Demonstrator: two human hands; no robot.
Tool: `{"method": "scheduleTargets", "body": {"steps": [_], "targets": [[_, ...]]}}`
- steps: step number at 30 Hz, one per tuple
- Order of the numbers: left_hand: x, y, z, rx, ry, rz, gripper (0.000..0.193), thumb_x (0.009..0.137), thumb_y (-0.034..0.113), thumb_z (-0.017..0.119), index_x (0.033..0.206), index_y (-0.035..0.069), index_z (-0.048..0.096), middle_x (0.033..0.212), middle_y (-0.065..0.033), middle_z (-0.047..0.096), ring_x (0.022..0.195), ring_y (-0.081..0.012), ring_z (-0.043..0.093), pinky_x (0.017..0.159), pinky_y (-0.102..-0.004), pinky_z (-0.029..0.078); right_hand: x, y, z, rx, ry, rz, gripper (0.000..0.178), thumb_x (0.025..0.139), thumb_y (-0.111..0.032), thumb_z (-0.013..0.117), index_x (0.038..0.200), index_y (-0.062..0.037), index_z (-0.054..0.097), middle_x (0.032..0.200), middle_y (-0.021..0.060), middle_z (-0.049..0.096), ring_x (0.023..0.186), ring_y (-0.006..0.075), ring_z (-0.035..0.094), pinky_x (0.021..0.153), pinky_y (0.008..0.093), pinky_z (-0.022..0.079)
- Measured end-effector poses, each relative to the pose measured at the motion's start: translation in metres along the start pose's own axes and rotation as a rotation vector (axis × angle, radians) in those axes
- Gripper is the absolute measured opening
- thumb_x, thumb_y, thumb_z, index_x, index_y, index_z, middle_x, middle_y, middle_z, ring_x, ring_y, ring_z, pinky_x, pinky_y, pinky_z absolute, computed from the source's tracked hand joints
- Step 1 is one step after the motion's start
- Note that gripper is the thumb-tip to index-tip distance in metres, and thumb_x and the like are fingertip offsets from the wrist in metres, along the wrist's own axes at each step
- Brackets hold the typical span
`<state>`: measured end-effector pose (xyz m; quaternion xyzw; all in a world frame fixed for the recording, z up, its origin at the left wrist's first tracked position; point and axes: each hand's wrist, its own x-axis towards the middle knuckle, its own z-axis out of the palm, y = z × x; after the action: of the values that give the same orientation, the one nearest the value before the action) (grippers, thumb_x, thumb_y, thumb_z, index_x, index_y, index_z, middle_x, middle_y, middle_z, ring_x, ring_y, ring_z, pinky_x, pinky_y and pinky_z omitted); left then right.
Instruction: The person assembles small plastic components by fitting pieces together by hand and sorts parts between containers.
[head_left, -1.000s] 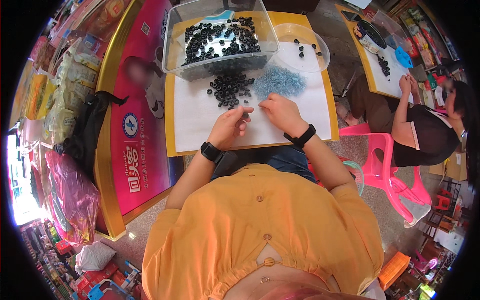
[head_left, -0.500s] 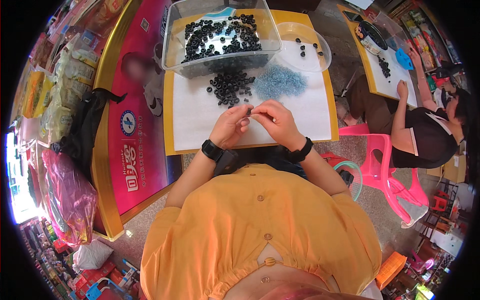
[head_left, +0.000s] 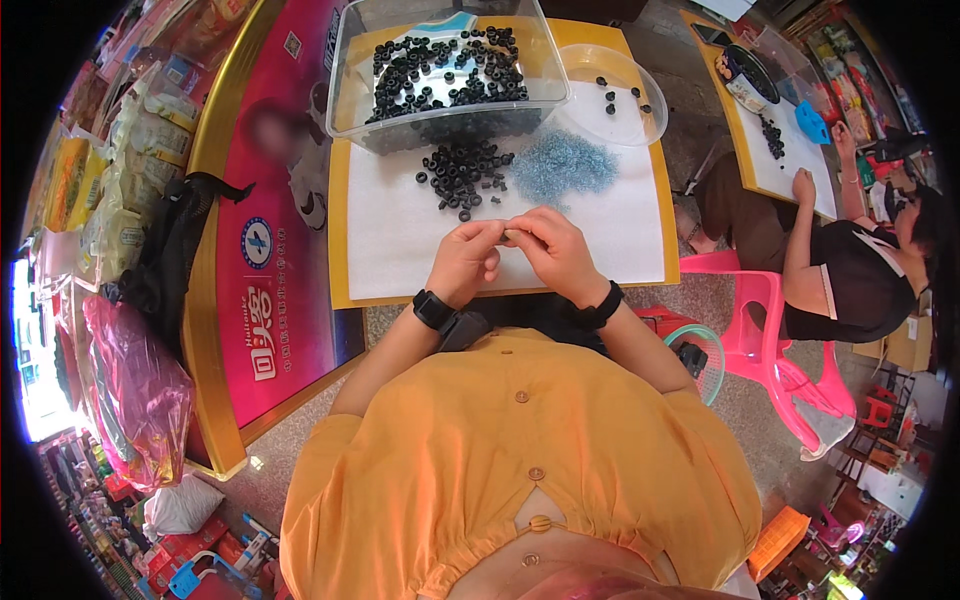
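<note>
Close together over the near part of the white table top, my two hands meet at the fingertips. My left hand [head_left: 464, 264] is closed, thumb and forefinger pinching a small black part [head_left: 508, 236] that is mostly covered by the fingers. The right hand [head_left: 556, 258] is pinched against the same spot; what its fingertips hold is hidden. Just beyond the hands lies a pile of black ring-shaped parts [head_left: 465, 172], with a few smaller dark bits at its right edge. Beside that pile spreads a heap of tiny bluish clear pieces [head_left: 565, 168].
A clear plastic bin [head_left: 345, 110] with many black parts stands at the table's far side. Right of it sits a round clear lid [head_left: 640, 125] holding several black parts. A pink chair [head_left: 760, 310] and a seated person [head_left: 850, 270] are at the right.
My fingertips have come closer together, so the black part in the left fingers shows less now. Both hands stay in nearly the same place. The seated person's raised hand has shifted.
</note>
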<state>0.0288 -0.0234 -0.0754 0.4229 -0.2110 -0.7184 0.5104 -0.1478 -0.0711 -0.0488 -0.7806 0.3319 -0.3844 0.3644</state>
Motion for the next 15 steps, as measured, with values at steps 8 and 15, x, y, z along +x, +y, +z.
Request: {"method": "scheduleTargets", "body": {"steps": [8,15], "targets": [[-0.009,0.011,0.004,0.064,-0.039,-0.021,0.025,0.099,0.021,0.061,0.114,0.001,0.066,0.096,-0.0057,0.069,0.057,-0.0054,0.049,0.047,-0.0204,0.042,0.004,0.000,-0.006,-0.100,-0.038,-0.115,0.012,0.089,-0.007,0.065,0.101,-0.0061,0.069,0.087,0.0080,0.063,0.077,0.0254,0.064,0.064,0.0329,0.051],[-0.009,0.015,-0.006,0.147,-0.110,-0.012,0.028,0.093,0.008,0.065,0.120,-0.001,0.064,0.101,-0.0068,0.070,0.060,-0.0045,0.050,0.050,-0.0206,0.045,0.006,0.000,-0.009,-0.059,-0.100,-0.109,0.015,0.090,-0.005,0.063,0.103,-0.0072,0.070,0.089,0.0077,0.063,0.078,0.0257,0.064,0.066,0.0332,0.052]]}}
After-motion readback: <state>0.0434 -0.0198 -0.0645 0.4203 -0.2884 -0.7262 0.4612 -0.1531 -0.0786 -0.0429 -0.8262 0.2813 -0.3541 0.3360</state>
